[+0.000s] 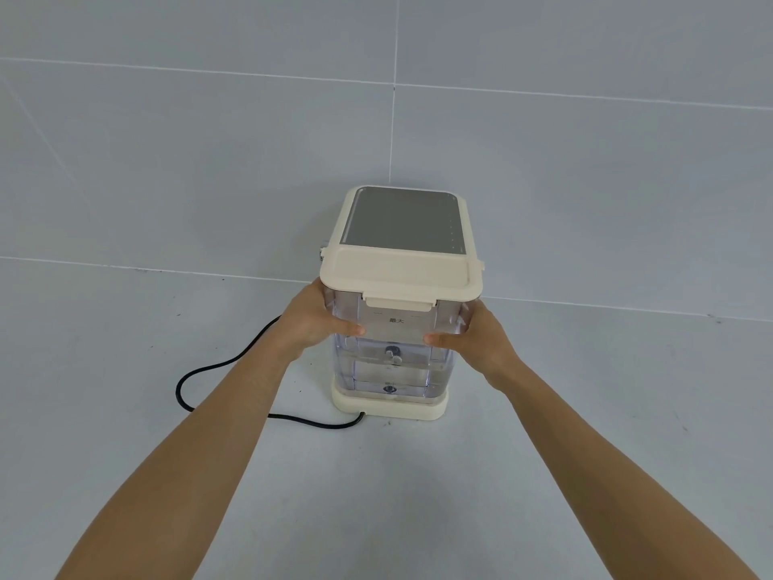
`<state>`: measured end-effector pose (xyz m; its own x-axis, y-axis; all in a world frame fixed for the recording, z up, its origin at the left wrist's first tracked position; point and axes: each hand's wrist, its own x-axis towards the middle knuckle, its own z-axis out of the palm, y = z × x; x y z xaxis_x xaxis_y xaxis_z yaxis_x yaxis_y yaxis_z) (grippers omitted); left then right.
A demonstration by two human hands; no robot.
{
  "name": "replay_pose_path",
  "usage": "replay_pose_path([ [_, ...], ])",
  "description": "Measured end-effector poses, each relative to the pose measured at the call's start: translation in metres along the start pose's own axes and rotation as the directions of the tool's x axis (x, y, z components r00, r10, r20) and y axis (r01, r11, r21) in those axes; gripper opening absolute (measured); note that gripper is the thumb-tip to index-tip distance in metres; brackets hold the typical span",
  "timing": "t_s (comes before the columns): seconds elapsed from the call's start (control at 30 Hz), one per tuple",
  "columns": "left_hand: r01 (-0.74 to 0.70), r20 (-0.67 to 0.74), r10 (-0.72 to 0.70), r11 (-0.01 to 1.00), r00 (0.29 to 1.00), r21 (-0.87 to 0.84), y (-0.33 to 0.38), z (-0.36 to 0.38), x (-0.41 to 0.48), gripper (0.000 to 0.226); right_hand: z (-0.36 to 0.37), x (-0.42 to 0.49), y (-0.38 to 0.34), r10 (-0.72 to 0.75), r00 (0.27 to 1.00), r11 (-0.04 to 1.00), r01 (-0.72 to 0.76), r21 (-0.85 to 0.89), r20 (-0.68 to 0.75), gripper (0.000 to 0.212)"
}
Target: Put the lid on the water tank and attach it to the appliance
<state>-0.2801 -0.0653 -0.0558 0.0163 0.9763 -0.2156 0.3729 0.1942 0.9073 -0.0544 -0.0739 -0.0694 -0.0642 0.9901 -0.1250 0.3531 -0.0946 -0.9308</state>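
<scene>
A clear plastic water tank [393, 370] stands upright against the near side of a cream appliance [403, 221] with a grey top panel. A cream lid [401, 276] covers the tank's top, its front tab hanging down. The tank's bottom rests in the appliance's cream base [389, 406]. My left hand [313, 320] grips the tank's left side and my right hand [477, 332] grips its right side, thumbs pressed on the front face.
A black power cord [217, 370] loops over the grey tiled floor [167, 161] to the left of the appliance and enters the base at the front. Grey tiled floor surrounds the appliance on every side.
</scene>
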Motion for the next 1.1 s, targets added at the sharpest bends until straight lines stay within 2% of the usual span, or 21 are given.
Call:
replay_pose_path([
  [0.3, -0.024, 0.006, 0.024, 1.0, 1.0, -0.014, -0.002, 0.002, -0.002, 0.082, 0.002, 0.002, 0.008, 0.017, 1.0, 1.0, -0.017, -0.002, 0.01, 0.081],
  [0.53, -0.006, 0.032, 0.009, 0.997, 0.999, -0.082, -0.005, 0.002, -0.001, 0.088, 0.002, -0.004, 0.004, 0.021, 1.0, 0.999, -0.022, -0.028, -0.022, 0.071],
  [0.63, 0.01, 0.033, -0.006, 0.994, 0.999, -0.112, -0.003, 0.004, -0.005, 0.095, 0.001, -0.005, 0.003, 0.034, 0.999, 0.999, -0.035, -0.04, -0.021, 0.074],
  [0.73, -0.015, 0.036, 0.02, 0.991, 0.999, -0.135, -0.005, 0.006, -0.005, 0.091, -0.001, -0.005, 0.003, 0.047, 0.999, 0.998, -0.046, -0.031, 0.02, 0.077],
  [0.93, 0.023, 0.072, -0.022, 1.0, 0.997, -0.019, 0.005, 0.002, -0.012, 0.084, -0.014, -0.007, -0.004, 0.035, 0.989, 0.996, -0.022, -0.088, 0.142, 0.068],
  [1.03, 0.058, 0.084, -0.067, 0.993, 0.994, 0.099, 0.018, -0.006, -0.024, 0.081, -0.025, -0.015, -0.015, 0.043, 0.982, 0.992, -0.02, -0.125, 0.185, 0.071],
  [1.1, 0.025, 0.039, -0.031, 0.989, 0.999, 0.148, 0.026, -0.013, -0.032, 0.08, -0.032, -0.02, -0.022, 0.018, 0.981, 0.988, 0.011, -0.153, 0.192, 0.078],
])
